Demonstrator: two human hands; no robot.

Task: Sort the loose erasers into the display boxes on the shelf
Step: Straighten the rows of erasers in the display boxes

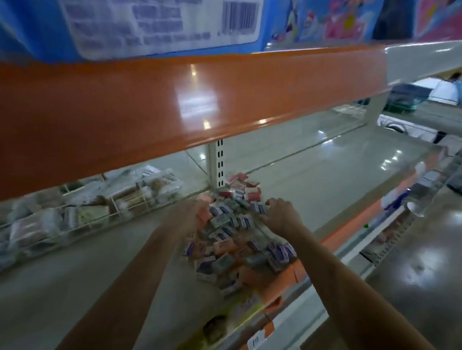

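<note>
Erasers (230, 227) lie heaped on the shelf (317, 184), from its front edge back toward the slotted upright (219, 163), with red ones at the rear of the heap. Both hands reach into the pile. The left hand (193, 213) is blurred and seems to hold a pink eraser, though its grip cannot be told for sure. The right hand (280, 212) has fingers curled down on the erasers. Wire baskets (90, 208) of packets stand toward the shelf's left end.
</note>
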